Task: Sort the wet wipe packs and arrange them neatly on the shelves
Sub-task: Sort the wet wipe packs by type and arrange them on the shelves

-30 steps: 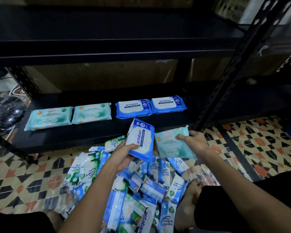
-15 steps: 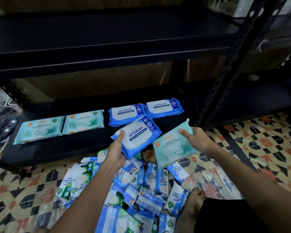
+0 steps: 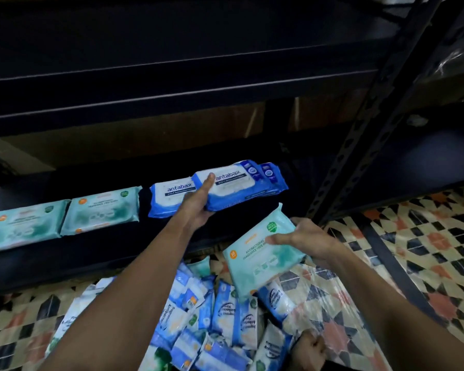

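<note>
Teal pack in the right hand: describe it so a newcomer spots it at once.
Start at the black shelf near the floor, then drop to the pile below its front edge. Above that pile, the right hand holds the teal pack, tilted, the only teal one off the shelf.

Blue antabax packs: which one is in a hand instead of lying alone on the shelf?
The right-hand blue pack, gripped by the left hand over another blue pack. The blue pack to its left lies flat on the shelf, untouched.
</note>
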